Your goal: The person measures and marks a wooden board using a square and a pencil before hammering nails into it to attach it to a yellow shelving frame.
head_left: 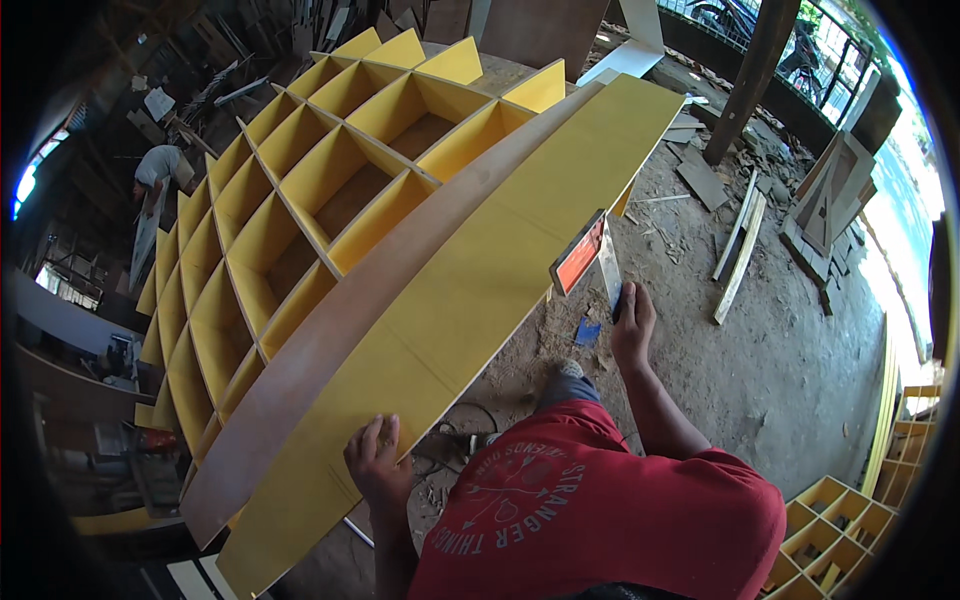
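The left hand [378, 470] is curled on the yellow board [450, 290]; the right hand [633, 325] grips a metal tool [609, 272], its kind unclear.

The yellow board [470, 265] is clear above; a red-faced tool [579, 258] obstructs its right edge.

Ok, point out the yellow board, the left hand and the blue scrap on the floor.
Yellow board [470, 295]: head view, middle of its broad upper face.
Left hand [378, 460]: head view, back of the hand.
Blue scrap [587, 331]: head view, middle of its visible surface.
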The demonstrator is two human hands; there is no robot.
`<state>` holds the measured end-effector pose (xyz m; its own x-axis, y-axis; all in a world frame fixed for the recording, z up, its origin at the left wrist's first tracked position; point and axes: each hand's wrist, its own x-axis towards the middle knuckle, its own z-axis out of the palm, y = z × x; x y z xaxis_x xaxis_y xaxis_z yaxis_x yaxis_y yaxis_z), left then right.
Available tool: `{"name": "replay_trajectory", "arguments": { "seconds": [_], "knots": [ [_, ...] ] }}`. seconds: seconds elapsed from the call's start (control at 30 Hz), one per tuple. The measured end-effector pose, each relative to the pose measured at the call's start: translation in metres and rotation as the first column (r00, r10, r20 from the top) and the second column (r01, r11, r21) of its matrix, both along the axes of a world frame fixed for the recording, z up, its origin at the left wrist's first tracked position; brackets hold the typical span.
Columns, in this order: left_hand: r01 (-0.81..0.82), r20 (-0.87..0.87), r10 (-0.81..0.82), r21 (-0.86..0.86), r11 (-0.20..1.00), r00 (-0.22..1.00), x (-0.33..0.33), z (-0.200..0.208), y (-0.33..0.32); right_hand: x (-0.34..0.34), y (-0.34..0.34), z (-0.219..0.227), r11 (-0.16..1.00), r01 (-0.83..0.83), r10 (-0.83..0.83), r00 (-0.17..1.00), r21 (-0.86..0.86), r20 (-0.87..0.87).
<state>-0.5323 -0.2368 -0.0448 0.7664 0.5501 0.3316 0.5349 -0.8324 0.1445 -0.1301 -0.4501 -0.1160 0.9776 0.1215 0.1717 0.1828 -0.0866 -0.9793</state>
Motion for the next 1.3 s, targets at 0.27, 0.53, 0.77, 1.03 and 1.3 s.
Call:
{"name": "replay_trajectory", "arguments": {
  "seconds": [0.27,0.53,0.77,1.03,1.3],
  "knots": [
    [-0.159,-0.092,0.168,0.099,0.982,0.982,0.020,-0.031,-0.017,0.093,0.015,0.005,0.993,-0.034,0.033,0.999,0.109,0.007],
    [-0.215,-0.149,0.195,-0.132,0.968,0.969,0.028,0.027,-0.003,0.165,0.022,-0.006,0.970,-0.141,0.147,0.989,0.197,-0.016],
    [-0.505,-0.185,0.470,-0.290,0.813,0.863,0.037,0.134,0.061,0.225,0.043,0.063,0.970,-0.211,0.191,0.969,0.123,0.159],
    [-0.529,-0.082,0.528,-0.270,0.805,0.845,0.033,0.132,0.118,0.280,0.093,0.094,0.988,-0.126,0.141,0.975,-0.094,0.171],
    [-0.424,0.122,0.442,-0.153,0.893,0.888,0.124,0.148,0.126,0.303,0.146,0.109,0.989,-0.127,0.139,0.971,-0.072,0.195]
  ]
}}
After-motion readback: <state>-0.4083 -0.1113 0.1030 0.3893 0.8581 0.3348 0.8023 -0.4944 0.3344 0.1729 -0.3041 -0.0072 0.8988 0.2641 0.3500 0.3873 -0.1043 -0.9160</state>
